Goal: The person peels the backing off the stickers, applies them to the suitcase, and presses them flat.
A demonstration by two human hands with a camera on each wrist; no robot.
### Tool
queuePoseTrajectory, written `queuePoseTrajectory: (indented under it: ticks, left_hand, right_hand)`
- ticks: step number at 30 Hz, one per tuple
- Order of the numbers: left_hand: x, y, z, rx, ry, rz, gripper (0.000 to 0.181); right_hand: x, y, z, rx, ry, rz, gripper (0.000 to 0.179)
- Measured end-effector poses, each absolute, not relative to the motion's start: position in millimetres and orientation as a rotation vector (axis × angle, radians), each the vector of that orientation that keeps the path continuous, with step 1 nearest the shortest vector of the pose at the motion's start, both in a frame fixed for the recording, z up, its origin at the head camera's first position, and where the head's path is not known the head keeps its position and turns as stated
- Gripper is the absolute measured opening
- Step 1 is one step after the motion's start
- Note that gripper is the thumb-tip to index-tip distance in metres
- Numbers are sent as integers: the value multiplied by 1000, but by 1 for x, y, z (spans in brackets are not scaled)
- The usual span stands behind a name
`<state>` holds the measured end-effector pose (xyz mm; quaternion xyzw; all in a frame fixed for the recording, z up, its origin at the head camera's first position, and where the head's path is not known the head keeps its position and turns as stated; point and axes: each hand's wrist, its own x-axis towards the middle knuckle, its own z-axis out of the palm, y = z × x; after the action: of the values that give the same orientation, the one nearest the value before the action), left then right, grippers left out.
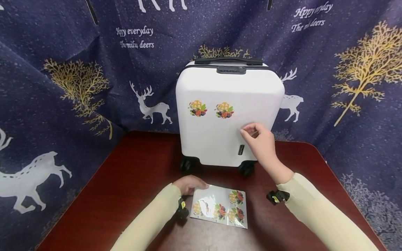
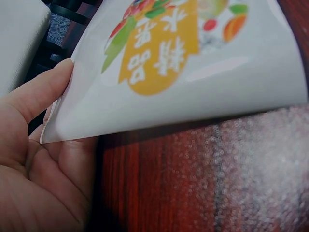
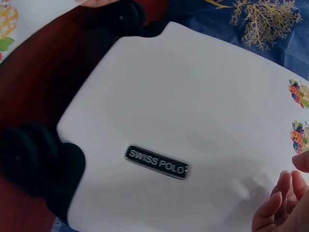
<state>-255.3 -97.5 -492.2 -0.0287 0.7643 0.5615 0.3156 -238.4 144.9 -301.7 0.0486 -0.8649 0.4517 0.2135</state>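
Observation:
My left hand (image 1: 189, 184) pinches the corner of a glossy white sticker sheet (image 2: 203, 89), thumb on top and fingers beneath. In the head view the sheet (image 1: 201, 194) lies low over the table, with several fruit stickers on it. A white suitcase (image 1: 207, 136) stands upright behind it. Two fruit stickers, a left one (image 1: 198, 108) and a right one (image 1: 224, 110), are on its front. My right hand (image 1: 262, 141) is before the suitcase's lower right front, fingers loosely bent, thumb near the index finger. I see nothing between them. In the right wrist view its fingers (image 3: 275, 208) show at the edge.
The suitcase has a black top handle (image 1: 228, 61), black wheels (image 1: 246, 168) and a SWISS POLO badge (image 3: 157, 162). It stands on a dark red table (image 1: 141, 164). Behind hangs a blue cloth (image 1: 163, 62) printed with deer and trees.

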Motion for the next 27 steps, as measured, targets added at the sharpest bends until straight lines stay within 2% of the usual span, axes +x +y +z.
queuePoseTrajectory:
  ticks: [18, 27]
  left_hand:
    - [-254, -97, -493, -79, 1960, 1517, 29]
    - [-257, -98, -495, -81, 1938, 1527, 29]
  right_hand:
    - [-222, 159, -346, 94, -2494, 1289, 16]
    - [-220, 163, -375, 211, -2507, 1318, 14]
